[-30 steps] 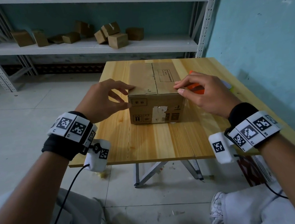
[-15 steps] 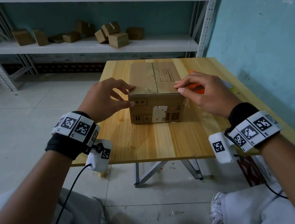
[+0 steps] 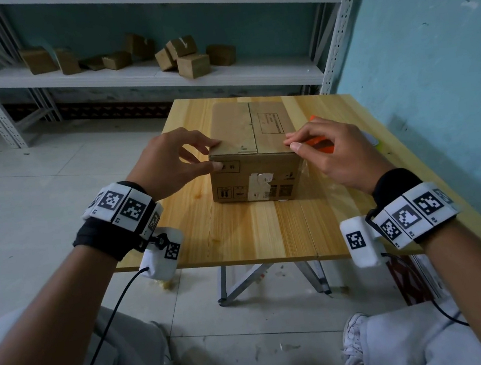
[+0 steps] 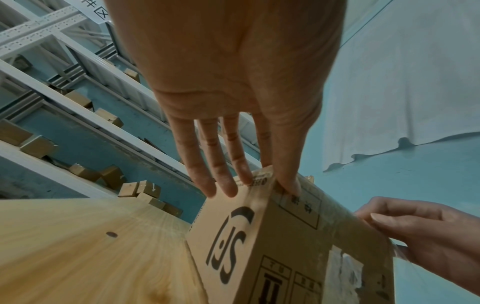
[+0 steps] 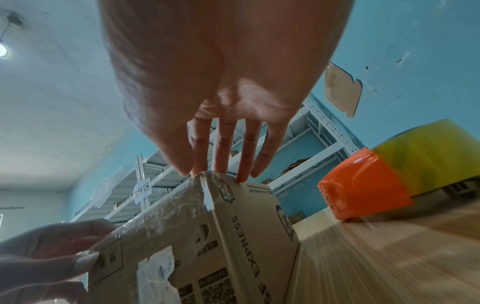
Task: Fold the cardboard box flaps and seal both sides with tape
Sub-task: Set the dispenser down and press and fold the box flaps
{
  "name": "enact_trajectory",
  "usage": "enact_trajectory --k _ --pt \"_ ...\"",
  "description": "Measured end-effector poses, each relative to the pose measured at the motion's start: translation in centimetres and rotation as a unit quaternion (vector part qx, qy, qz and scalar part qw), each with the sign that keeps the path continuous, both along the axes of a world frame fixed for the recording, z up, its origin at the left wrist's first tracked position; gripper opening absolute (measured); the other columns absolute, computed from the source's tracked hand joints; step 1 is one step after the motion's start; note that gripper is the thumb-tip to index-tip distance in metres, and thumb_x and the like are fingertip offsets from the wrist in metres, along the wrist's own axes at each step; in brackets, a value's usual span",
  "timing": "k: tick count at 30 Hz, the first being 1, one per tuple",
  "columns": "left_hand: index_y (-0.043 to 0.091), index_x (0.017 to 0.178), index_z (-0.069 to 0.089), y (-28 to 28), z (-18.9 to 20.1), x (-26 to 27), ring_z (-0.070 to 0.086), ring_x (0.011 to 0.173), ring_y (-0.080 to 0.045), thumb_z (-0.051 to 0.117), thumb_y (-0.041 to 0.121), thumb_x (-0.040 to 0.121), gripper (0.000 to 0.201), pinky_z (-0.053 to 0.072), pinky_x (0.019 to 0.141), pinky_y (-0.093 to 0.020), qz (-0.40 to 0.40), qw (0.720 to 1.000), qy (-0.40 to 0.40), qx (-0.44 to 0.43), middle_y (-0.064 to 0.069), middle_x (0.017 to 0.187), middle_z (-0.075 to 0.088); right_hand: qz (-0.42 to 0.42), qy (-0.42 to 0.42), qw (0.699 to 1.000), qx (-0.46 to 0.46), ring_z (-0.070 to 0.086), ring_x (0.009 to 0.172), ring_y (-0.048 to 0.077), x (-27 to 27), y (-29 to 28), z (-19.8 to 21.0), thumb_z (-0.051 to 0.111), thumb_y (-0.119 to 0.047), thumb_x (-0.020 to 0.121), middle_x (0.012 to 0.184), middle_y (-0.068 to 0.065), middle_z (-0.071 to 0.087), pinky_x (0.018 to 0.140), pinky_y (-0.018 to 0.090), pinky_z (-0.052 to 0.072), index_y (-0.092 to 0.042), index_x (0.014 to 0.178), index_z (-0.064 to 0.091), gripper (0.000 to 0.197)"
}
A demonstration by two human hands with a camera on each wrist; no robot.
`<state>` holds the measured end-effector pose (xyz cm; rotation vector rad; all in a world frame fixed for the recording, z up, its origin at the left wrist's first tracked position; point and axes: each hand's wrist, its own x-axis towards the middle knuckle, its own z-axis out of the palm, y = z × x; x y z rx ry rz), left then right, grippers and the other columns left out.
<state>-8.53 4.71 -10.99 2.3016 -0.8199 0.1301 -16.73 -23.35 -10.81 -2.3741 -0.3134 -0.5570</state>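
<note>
A closed cardboard box [image 3: 258, 177] stands on the wooden table [image 3: 255, 235], its top flaps meeting in a centre seam. Clear tape shines along its upper front face [image 5: 161, 216] and round the right corner. My left hand [image 3: 213, 155] touches the near left top corner, straight fingers [image 4: 226, 185] on top and the thumb on the front face. My right hand [image 3: 291, 142] touches the near right top corner with straight fingers [image 5: 221, 160] and the thumb. An orange tape dispenser [image 5: 363, 185] with a yellowish roll lies behind my right hand, mostly hidden in the head view.
A blue wall [image 3: 431, 68] runs close along the table's right side. White metal shelving [image 3: 144, 73] behind the table carries several small cardboard boxes. The table's near edge is just in front of my wrists, above my knees.
My left forearm has shifted slightly towards the box. Both hands stay on the same top corners, and the box has not moved.
</note>
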Motion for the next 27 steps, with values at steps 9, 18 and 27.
enact_trajectory --k 9,18,27 --pt "0.025 0.117 0.064 -0.05 -0.16 -0.01 0.061 0.09 -0.009 0.069 0.037 0.081 0.038 0.049 0.077 -0.025 0.01 0.999 -0.045 0.019 0.007 0.108 0.062 -0.003 -0.005 1.0 -0.003 0.061 0.102 0.002 -0.04 0.1 0.01 0.061 -0.02 0.095 0.104 -0.011 0.066 0.088 0.02 0.051 -0.014 0.104 0.072 0.015" --pt "0.027 0.121 0.062 0.01 -0.17 -0.21 0.061 0.088 -0.008 0.073 0.037 0.076 0.047 0.051 0.077 -0.029 0.003 0.996 -0.079 0.052 0.009 0.107 0.062 -0.007 -0.007 1.0 -0.019 0.059 0.101 -0.003 -0.18 0.23 0.07 0.062 -0.023 0.094 0.1 -0.019 0.063 0.084 0.008 0.045 -0.015 0.102 0.071 0.015" --pt "0.029 0.119 0.061 -0.2 -0.37 -0.09 0.061 0.088 -0.005 0.077 0.028 0.075 0.047 0.048 0.075 -0.018 0.016 1.0 -0.022 0.002 0.008 0.109 0.061 0.005 0.018 1.0 0.004 0.058 0.106 -0.002 -0.12 0.01 0.28 0.056 -0.011 0.096 0.105 -0.015 0.064 0.091 0.012 0.046 -0.014 0.107 0.072 0.02"
